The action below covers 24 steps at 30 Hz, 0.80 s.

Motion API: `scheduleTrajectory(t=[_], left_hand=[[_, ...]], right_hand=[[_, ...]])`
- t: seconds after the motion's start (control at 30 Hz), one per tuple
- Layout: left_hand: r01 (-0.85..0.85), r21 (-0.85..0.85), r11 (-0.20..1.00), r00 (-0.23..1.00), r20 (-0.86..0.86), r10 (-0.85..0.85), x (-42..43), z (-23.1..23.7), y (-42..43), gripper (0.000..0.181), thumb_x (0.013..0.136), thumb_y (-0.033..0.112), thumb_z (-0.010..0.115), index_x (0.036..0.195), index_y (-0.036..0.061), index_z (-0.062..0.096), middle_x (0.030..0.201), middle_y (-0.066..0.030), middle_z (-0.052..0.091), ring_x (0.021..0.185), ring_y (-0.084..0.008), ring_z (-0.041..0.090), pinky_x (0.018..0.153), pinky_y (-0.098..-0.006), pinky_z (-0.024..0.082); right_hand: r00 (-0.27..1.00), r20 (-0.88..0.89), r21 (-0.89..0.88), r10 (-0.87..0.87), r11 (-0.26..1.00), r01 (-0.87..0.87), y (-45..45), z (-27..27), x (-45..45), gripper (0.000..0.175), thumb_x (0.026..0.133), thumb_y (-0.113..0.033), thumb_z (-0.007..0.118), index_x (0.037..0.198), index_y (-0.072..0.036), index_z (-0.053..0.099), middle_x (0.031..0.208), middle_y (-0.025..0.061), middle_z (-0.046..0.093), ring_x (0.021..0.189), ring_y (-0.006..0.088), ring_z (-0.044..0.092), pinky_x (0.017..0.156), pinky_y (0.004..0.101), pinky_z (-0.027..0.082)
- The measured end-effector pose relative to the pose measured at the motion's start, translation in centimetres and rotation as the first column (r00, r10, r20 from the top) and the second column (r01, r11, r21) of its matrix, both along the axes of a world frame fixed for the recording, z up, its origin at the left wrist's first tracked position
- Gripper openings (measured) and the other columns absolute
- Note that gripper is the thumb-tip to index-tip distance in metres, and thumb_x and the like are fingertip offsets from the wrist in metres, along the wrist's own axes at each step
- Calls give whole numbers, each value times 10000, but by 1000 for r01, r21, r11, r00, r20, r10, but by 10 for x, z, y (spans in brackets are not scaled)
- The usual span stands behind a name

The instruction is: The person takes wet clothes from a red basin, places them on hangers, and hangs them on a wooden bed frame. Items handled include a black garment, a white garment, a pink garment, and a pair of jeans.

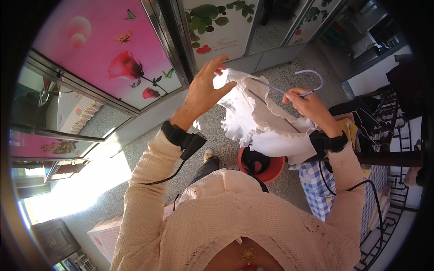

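My right hand [307, 103] grips a lilac clothes hanger [317, 73] just below its hook. A white ribbed garment with ruffled edges [239, 101] hangs from the hanger, part of whose thin bar shows inside the cloth. At the garment's far left end, my left hand [205, 89] is held with thumb and fingers apart. White cloth shows behind the gap between them; whether the fingertips touch it is hard to tell. Both wrists wear black straps, and the left one carries a black device.
Below the garment, a red bucket [281, 169] holds dark cloth. Panelled doors with a rose print [125, 67] stand ahead and left. To the right are a metal-railed bed [401, 189], blue checked fabric [315, 189] and heaped clothes with hangers [366, 125]. Black cables hang from both wrists.
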<state>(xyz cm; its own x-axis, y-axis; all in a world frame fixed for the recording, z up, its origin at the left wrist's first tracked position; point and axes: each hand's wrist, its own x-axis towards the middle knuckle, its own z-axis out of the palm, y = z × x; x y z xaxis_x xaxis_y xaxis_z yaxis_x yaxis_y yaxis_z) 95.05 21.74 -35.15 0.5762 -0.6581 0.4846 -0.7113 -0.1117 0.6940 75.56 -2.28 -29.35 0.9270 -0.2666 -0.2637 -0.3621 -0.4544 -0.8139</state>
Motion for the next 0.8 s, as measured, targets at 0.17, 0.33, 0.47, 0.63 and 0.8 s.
scheduleTrajectory(t=[0.17,0.33,0.47,0.63,0.8], left_hand=[[117,262,958,948,-318,-29,76,-54,32,436,868,213,692,1274,109,576,1146,-104,633,1047,-223,614,893,-364,489],[368,314,875,850,-495,-180,98,-96,3,408,895,209,663,1280,110,575,1180,-91,633,1078,-203,604,920,-350,469],[449,268,852,835,-465,-294,104,-99,-56,525,869,187,690,1359,137,507,1237,-86,605,1133,-218,572,955,-368,449],[500,137,855,813,-415,-409,117,-102,-145,822,799,180,756,1493,124,320,1443,-134,437,1300,-270,441,1077,-400,350],[599,11,800,740,-388,-549,127,-124,-257,1018,743,230,805,1529,54,182,1545,-196,263,1379,-303,335,1137,-402,271]], right_hand=[[927,-99,163,-361,913,373,-18,-11,-3,269,1009,-249,507,897,-46,644,578,-99,333,486,13,255,444,220,208],[867,283,-278,-411,830,484,-21,-39,-14,261,965,-251,538,922,-49,697,637,-27,518,550,61,439,492,262,337],[867,180,-88,-465,870,485,-8,-53,-18,222,959,-213,561,927,-33,687,765,4,605,719,77,507,636,240,406],[836,213,-94,-506,841,533,-11,-33,-16,214,960,-193,565,944,-15,683,796,13,632,727,70,510,637,247,405],[798,153,-31,-583,804,594,-44,-17,-13,212,962,-180,565,942,-5,682,854,10,643,793,74,527,723,238,426]])
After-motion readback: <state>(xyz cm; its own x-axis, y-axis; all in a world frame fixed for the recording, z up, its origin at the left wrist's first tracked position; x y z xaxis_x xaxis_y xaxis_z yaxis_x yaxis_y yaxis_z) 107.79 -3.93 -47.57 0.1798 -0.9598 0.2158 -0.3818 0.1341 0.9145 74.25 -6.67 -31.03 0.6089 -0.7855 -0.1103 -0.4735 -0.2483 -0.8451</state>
